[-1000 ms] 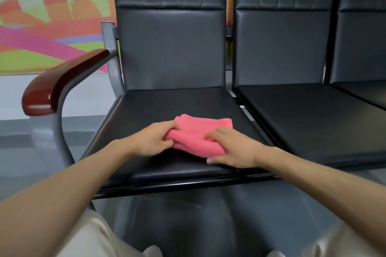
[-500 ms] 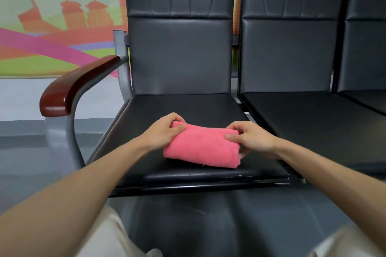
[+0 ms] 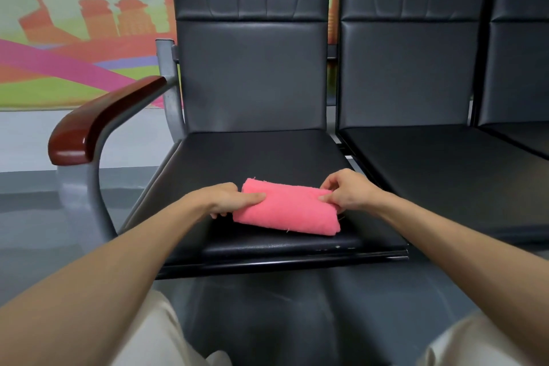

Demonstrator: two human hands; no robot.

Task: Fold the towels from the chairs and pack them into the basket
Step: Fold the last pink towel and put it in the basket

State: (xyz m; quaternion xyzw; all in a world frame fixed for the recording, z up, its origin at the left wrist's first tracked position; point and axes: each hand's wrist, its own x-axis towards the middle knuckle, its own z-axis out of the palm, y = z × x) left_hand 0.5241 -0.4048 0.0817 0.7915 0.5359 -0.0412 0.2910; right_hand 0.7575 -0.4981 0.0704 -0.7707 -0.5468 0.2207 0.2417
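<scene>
The pink towel point(image 3: 286, 208), folded thick, lies on the chair seat point(image 3: 252, 154) between my left hand point(image 3: 225, 200) and right hand point(image 3: 346, 192), each pinching an end, and lifting unevenly could, I think, spill the layers open.

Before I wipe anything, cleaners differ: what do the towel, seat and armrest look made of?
The towel: pink terry or microfibre, fuzzy nap, stray threads. The seat: black leather or vinyl, smooth dull sheen. The armrest: likely varnished wood, reddish-brown, glossy highlight.
</scene>
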